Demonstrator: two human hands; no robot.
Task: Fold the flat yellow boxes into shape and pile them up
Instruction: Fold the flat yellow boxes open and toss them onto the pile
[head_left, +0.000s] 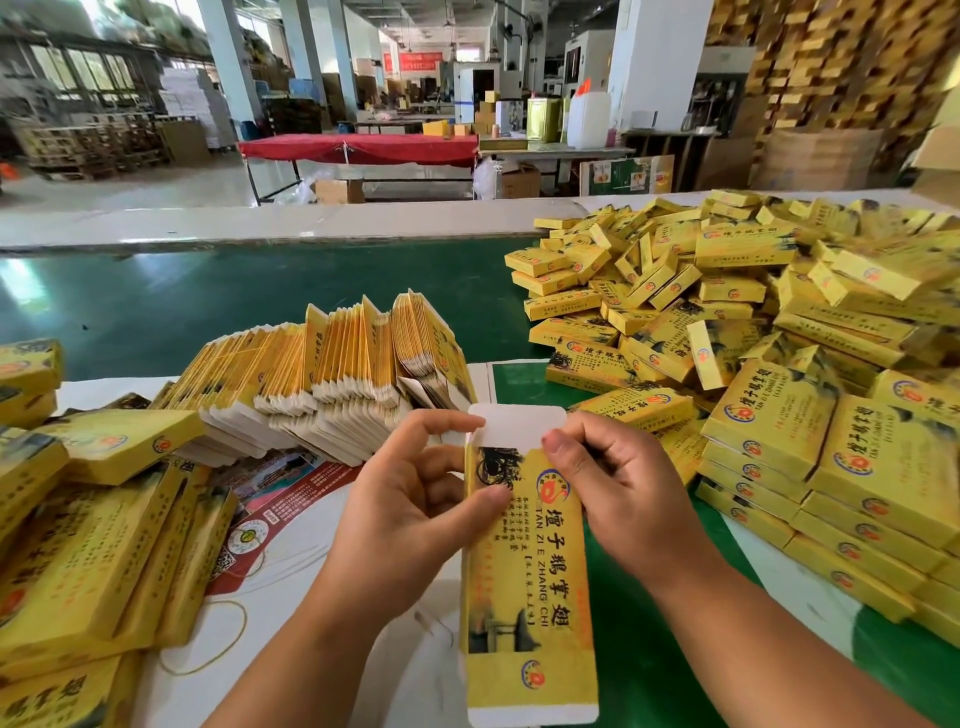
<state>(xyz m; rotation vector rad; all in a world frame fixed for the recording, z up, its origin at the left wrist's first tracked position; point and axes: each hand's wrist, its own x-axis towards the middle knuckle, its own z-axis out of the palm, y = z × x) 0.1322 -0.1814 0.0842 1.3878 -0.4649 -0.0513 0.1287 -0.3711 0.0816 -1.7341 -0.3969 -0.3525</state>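
A flat yellow box (524, 582) with black characters and white end flaps is held lengthwise in front of me, low in the middle of the view. My left hand (415, 499) grips its upper left edge, thumb on the printed face. My right hand (618, 483) pinches its upper right edge just below the white top flap. A fanned row of flat unfolded boxes (337, 374) stands on edge behind my left hand. At the right lies a big loose heap of folded yellow boxes (727, 312), with neater stacks of folded boxes (857, 493) at its near side.
More yellow boxes (88, 545) lie stacked at the left on a white sheet with a red leaflet (291, 499). A rubber band (208, 639) lies near my left forearm. A green belt (208, 296) runs across behind the worktable. Beyond are a red-covered table (363, 145) and pallets.
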